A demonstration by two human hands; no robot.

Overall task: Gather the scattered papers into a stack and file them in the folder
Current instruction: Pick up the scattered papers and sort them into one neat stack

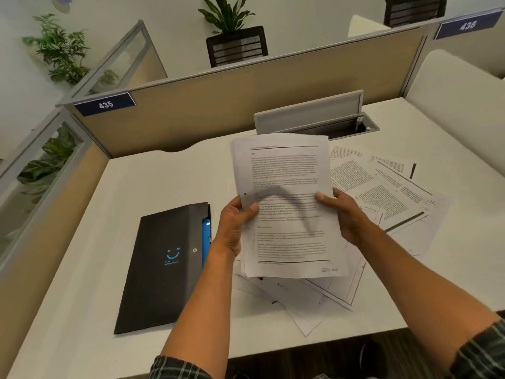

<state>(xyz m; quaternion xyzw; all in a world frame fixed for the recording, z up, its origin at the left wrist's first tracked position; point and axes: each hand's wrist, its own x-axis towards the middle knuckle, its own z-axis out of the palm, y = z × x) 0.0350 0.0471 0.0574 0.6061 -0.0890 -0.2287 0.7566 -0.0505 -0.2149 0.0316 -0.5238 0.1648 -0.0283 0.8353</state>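
A small stack of printed papers [284, 170] is held upright above the white desk [153, 181]. My left hand [235, 225] grips its left edge with the thumb on the front. My right hand [347, 214] grips its right edge the same way. Several more printed sheets [388, 187] lie scattered flat on the desk to the right, and others [308, 305] lie under the held stack near the front edge. A black folder [161, 269] with a blue smile mark lies closed on the desk to the left of my left hand.
A grey cable tray with its lid [308, 113] raised sits at the back of the desk. Beige partition panels [246, 91] close in the back and left sides. The desk's front edge [273, 348] runs just below the lowest papers.
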